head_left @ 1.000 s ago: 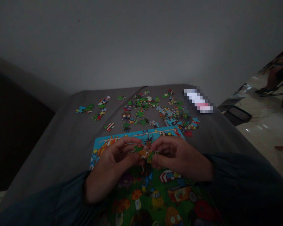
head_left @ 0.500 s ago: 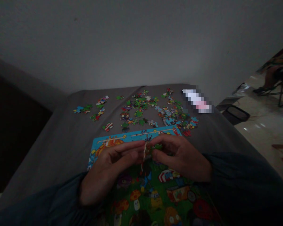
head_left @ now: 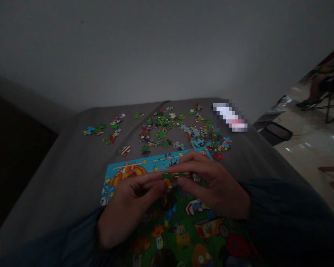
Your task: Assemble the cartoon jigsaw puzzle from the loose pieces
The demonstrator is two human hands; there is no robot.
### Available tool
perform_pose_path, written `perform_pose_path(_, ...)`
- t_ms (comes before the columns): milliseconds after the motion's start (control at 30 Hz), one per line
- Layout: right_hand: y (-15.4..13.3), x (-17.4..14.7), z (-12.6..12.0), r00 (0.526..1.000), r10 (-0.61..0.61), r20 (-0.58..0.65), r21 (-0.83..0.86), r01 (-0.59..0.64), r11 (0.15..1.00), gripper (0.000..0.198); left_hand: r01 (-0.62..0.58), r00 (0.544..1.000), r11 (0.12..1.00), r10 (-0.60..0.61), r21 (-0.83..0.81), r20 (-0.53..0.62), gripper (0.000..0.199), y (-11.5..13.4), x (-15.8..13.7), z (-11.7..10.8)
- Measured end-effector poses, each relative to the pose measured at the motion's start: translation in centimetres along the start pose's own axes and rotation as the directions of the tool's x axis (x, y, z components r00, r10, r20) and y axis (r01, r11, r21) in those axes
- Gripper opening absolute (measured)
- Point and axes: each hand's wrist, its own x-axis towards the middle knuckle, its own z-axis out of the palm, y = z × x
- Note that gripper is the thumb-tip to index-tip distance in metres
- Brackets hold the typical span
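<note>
My left hand (head_left: 125, 209) pinches a green and orange puzzle piece (head_left: 167, 180) between thumb and fingers. Right beside it, my right hand (head_left: 217, 183) is closed on a green puzzle piece (head_left: 182, 174), seen nearly edge-on; the fingers partly cover it. Both hands hover over a puzzle board (head_left: 153, 163) with a blue upper border, an orange pumpkin at its upper left and cartoon mushrooms on green below. My hands and sleeves hide parts of the board.
Loose puzzle pieces (head_left: 161, 134) lie scattered on the grey cloth-covered table (head_left: 64, 167) beyond the board. A blurred-out phone-like object (head_left: 230, 118) rests at the back right. A pale wall (head_left: 156, 52) rises behind. To the right, a chair (head_left: 278, 133) stands on the floor.
The piece at my left fingers has turned from edge-on to show its printed face. A green piece now shows at my right fingertips. The view has shifted slightly.
</note>
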Motion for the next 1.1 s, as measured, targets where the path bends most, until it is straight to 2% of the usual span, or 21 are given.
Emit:
perform_pose_path(67, 0.0, -0.1, 0.0, 0.998, -0.014, 0.062, -0.041, 0.017, 0.999, 0.034, -0.022, 0.999, 0.999, 0.021, 0.024, 0.043, 0.024, 0.3, -0.2, 0.3)
perform_pose_path(200, 0.7, -0.2, 0.3, 0.982, -0.002, 0.187, -0.062, 0.014, 0.998, 0.047, -0.041, 0.976, 0.998, 0.03, 0.046, 0.216, 0.021, 0.8, -0.8, 1.1)
perform_pose_path(267, 1.0, -0.3, 0.5, 0.979, -0.003, 0.205, -0.068, 0.017, 0.998, 0.056, -0.08, 0.97, 0.996, 0.067, 0.047, 0.235, 0.022, 0.8, -0.8, 1.3)
perform_pose_path(367, 1.0, -0.2, 0.6, 0.986, -0.001, 0.169, -0.062, 0.012, 0.998, 0.056, -0.167, 0.975, 0.983, 0.154, 0.071, 0.159, 0.019, 0.7, -0.6, 1.1)
perform_pose_path(433, 0.9, -0.1, 0.5, 0.992, 0.026, 0.127, -0.018, -0.024, 1.0, 0.048, -0.13, 0.987, 0.989, 0.123, 0.064, 0.104, 0.023, 0.7, -0.3, 0.8)
perform_pose_path(500, 0.8, -0.1, 0.5, 0.989, 0.101, 0.109, 0.071, -0.109, 0.991, 0.037, -0.052, 0.996, 0.998, 0.051, 0.021, 0.074, 0.027, 0.6, -0.2, 0.5)
perform_pose_path(600, 0.7, 0.0, 0.5, 0.958, 0.239, 0.16, 0.241, -0.273, 0.931, 0.031, -0.004, 0.999, 1.0, 0.004, -0.002, 0.05, 0.029, 0.3, -0.2, 0.3)
perform_pose_path(733, 0.7, 0.0, 0.6, 0.914, 0.321, 0.25, 0.351, -0.394, 0.849, 0.035, 0.028, 1.0, 0.998, -0.028, 0.054, -0.007, 0.025, -0.1, -0.2, 0.2)
perform_pose_path(900, 0.5, -0.2, 0.5, 0.896, 0.332, 0.295, 0.359, -0.426, 0.831, 0.039, 0.018, 0.994, 0.994, -0.007, 0.105, -0.105, 0.027, 0.0, -0.2, 0.4)
perform_pose_path(1100, 0.0, -0.1, 0.3, 0.905, 0.312, 0.29, 0.304, -0.396, 0.867, 0.041, -0.077, 0.975, 0.983, 0.109, 0.165, -0.195, 0.023, 0.2, -0.3, 0.6)
